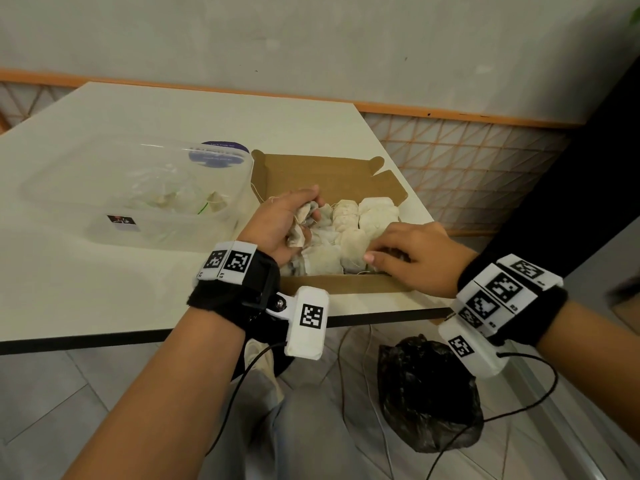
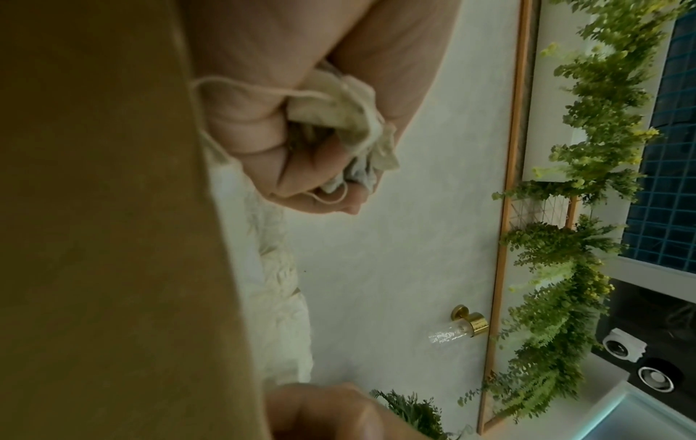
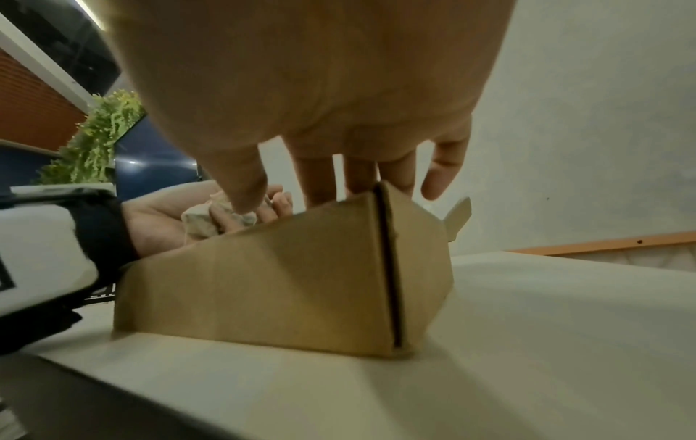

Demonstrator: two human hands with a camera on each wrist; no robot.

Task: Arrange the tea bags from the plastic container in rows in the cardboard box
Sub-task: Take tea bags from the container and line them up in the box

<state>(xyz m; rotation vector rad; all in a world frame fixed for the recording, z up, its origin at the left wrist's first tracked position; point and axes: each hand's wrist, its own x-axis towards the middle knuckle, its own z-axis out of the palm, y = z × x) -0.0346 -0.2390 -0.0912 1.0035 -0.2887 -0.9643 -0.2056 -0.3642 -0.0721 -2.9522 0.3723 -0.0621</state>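
An open brown cardboard box (image 1: pixel 325 284) sits near the table's front edge, holding several pale tea bags (image 1: pixel 375 216) in rows. My left hand (image 1: pixel 282 223) hovers over the box's left side, fingers curled round a bunch of crumpled tea bags (image 2: pixel 346 119) with loose strings. My right hand (image 1: pixel 412 258) reaches into the box's near right corner, fingers extended onto the tea bags there (image 3: pixel 361 175). The box wall (image 3: pixel 286 285) hides what the right fingertips touch. A clear plastic container (image 1: pixel 138 192) stands left of the box with a few tea bags (image 1: pixel 214 200) inside.
The white table (image 1: pixel 104 292) ends just in front of the box. A black plastic bag (image 1: pixel 426 393) and cables lie on the floor below. A purple-labelled lid (image 1: pixel 220 154) lies behind the container. A wall runs behind the table.
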